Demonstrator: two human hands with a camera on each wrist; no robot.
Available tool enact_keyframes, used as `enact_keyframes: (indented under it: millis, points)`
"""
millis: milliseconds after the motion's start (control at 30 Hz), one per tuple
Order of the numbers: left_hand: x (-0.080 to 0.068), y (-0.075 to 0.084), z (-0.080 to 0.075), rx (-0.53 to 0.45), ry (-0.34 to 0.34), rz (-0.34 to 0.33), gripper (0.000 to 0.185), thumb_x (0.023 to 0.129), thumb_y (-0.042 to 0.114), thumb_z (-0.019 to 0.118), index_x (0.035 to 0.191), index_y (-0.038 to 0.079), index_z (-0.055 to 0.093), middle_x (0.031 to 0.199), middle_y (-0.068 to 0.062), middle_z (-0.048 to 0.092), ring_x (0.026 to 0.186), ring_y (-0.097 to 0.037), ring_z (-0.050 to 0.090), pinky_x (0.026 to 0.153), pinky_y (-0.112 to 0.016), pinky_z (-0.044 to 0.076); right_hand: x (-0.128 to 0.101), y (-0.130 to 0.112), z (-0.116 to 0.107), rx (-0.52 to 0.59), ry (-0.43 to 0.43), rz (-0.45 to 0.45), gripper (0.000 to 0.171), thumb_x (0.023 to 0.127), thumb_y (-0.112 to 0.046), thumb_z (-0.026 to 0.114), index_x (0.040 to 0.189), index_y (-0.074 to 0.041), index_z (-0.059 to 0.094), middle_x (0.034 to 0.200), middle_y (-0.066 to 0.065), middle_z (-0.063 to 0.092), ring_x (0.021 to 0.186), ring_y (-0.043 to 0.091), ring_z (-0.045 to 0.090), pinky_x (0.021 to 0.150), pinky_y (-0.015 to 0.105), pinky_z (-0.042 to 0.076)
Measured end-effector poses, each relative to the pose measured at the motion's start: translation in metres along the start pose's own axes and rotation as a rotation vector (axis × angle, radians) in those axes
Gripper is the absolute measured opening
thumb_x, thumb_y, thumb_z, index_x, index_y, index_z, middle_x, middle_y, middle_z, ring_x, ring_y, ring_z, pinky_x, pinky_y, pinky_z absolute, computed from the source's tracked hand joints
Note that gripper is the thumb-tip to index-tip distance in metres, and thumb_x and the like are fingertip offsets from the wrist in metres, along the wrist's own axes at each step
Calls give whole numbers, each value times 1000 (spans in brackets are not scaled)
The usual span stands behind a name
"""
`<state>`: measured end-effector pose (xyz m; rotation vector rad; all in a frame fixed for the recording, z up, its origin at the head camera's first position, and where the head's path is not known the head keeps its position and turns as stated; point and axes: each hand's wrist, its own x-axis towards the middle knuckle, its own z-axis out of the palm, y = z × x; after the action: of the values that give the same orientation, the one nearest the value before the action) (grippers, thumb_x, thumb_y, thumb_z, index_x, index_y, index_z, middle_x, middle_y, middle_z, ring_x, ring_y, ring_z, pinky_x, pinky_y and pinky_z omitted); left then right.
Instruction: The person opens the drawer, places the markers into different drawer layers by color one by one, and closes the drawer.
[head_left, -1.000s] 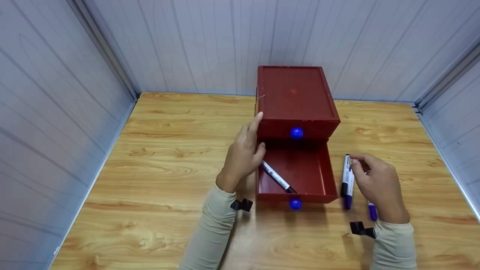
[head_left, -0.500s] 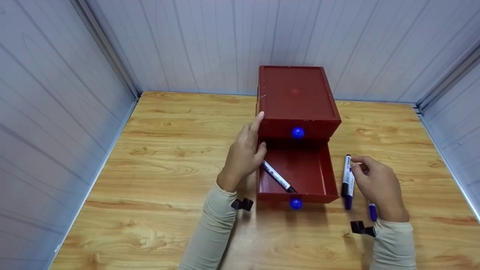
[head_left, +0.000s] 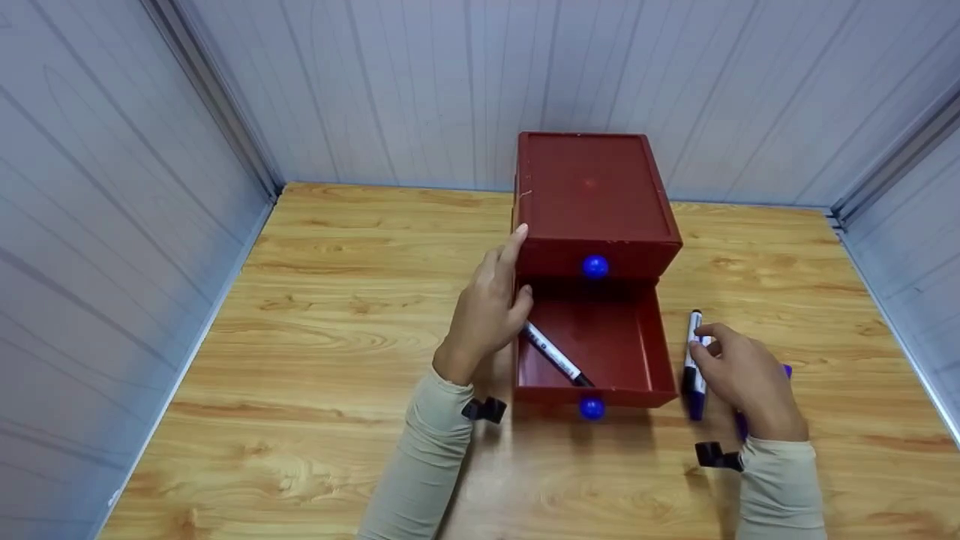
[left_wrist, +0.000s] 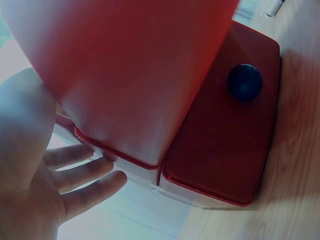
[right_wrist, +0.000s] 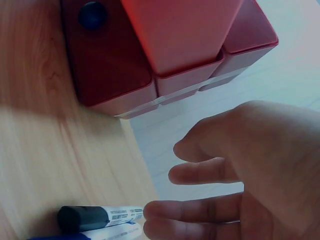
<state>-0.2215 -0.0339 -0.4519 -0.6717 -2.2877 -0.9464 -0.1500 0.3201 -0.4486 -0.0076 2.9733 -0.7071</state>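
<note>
A red drawer cabinet [head_left: 592, 187] stands at the back with one drawer [head_left: 592, 330] pulled out. Inside lies a white marker [head_left: 553, 354] with a black cap. My left hand [head_left: 484, 315] rests at the left side of the cabinet, thumb over the drawer's edge. In the left wrist view its fingers [left_wrist: 95, 192] stretch out beside the drawer wall. My right hand [head_left: 750, 379] hovers by the markers on the table, holding nothing, fingertips right at a black-capped marker [head_left: 695, 330] and a blue-capped marker [head_left: 697, 405]. Another blue-capped marker [head_left: 742, 426] is mostly hidden beneath this hand.
Blue ball knobs [head_left: 595, 266] stick out from the drawer fronts. Below the pulled-out drawer, the right wrist view shows a shut bottom drawer [right_wrist: 107, 60]. Pale panel walls [head_left: 390, 90] enclose the wooden table [head_left: 337, 337] at the back and sides.
My right hand has shifted slightly left and toward the near side, uncovering a blue end of the marker beneath it. My left hand and the drawer stay put.
</note>
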Motion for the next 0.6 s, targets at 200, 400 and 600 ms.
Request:
enact_keyframes:
  millis: [200, 400, 600]
  points:
    - [0, 0, 0, 4, 3, 6, 85, 86, 5, 66, 158, 21, 25, 119, -12, 57, 78, -21, 46, 60, -36, 46, 3, 5, 6, -24, -40, -10, 48, 103, -39, 49, 133, -2, 58, 106, 20, 69, 94, 37, 65, 78, 55, 49]
    - [0, 1, 0, 1, 8, 10, 85, 86, 4, 65, 158, 21, 25, 118, -12, 57, 77, -20, 46, 59, -36, 45, 6, 6, 9, -20, -55, -14, 45, 103, -36, 50, 132, -3, 60, 105, 18, 69, 93, 34, 65, 78, 54, 49]
    - [0, -1, 0, -5, 7, 4, 84, 86, 4, 65, 158, 21, 25, 117, -12, 57, 78, -20, 46, 60, -34, 45, 8, 6, 12, -27, -55, -15, 44, 103, -34, 50, 131, -1, 59, 101, 15, 68, 88, 30, 64, 74, 52, 49]
